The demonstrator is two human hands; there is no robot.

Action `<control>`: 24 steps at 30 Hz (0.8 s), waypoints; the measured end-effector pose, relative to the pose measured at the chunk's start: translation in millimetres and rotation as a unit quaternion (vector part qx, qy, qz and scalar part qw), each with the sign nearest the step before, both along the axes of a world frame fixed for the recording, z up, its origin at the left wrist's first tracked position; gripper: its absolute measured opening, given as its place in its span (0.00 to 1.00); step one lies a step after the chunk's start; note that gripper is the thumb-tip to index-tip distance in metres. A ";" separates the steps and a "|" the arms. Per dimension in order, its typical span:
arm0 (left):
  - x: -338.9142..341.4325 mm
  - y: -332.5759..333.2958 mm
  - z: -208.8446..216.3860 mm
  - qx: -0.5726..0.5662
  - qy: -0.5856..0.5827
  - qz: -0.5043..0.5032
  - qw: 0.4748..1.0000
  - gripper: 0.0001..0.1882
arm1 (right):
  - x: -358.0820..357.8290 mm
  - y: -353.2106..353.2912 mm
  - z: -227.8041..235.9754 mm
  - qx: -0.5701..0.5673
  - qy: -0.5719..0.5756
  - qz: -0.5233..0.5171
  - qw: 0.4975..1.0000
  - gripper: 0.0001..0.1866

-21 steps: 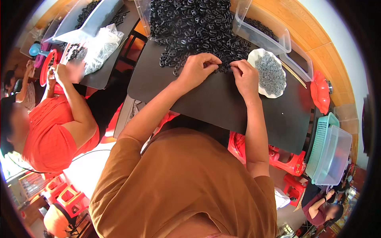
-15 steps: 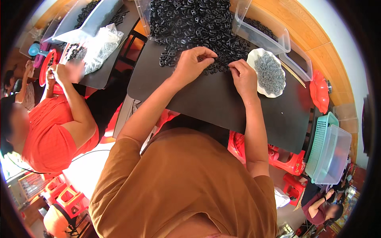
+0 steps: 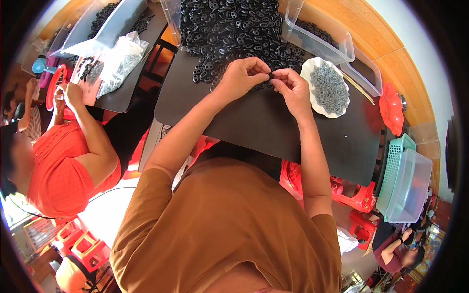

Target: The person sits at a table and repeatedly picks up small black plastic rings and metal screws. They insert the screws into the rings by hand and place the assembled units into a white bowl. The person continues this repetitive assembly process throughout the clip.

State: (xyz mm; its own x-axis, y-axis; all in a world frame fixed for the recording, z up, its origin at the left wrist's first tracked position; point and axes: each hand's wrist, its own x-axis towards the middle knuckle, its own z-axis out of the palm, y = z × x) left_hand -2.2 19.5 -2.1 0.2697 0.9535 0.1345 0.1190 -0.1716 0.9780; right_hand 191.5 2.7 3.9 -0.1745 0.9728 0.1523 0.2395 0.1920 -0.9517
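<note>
Over the near edge of a heap of small black oval pieces with two holes (image 3: pixel 232 29), my two hands meet fingertip to fingertip. My left hand (image 3: pixel 244 78) pinches a small black piece (image 3: pixel 270 75) between thumb and forefinger. My right hand (image 3: pixel 293 91) is closed in a pinch against that same piece from the right. Whether it also holds something tiny is hidden by the fingers. Right beside it stands a white scalloped dish (image 3: pixel 306 69) filled with small grey translucent pieces (image 3: pixel 330 89).
Clear plastic bins (image 3: pixel 320 41) flank the heap on the dark table (image 3: pixel 337 141). Thin sticks (image 3: pixel 359 89), a red dish (image 3: pixel 392 108) and a green basket (image 3: pixel 394 166) lie to the right. At the left, a person in red (image 3: pixel 73 161) works at another table.
My right hand has moved left from beside the dish to my left hand, and their fingertips now meet at the black piece. The view has shifted slightly.
</note>
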 end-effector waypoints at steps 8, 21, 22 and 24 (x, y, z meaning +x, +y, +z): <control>-7.3 8.3 -4.8 0.013 -0.075 0.011 0.997 0.07 | -12.5 -3.3 4.2 0.162 -0.149 0.015 0.975 0.06; 5.0 -7.7 15.4 0.048 0.028 -0.016 0.998 0.08 | 10.2 6.0 2.6 0.035 0.043 -0.004 0.998 0.06; 2.0 -11.2 15.0 0.112 0.089 -0.016 0.990 0.08 | 13.4 6.6 2.7 0.034 0.060 -0.012 0.998 0.06; -8.5 -18.0 11.1 0.236 0.210 -0.016 0.949 0.09 | 19.4 7.3 3.6 0.031 0.095 -0.028 0.995 0.06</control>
State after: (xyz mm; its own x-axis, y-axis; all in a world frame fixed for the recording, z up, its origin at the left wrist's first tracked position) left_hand -10.7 1.5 9.0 0.4213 0.8046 0.4184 0.4696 -0.5883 0.6584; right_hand 210.9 10.0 7.5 -0.0825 0.9678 0.2377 0.0687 0.2435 -0.9675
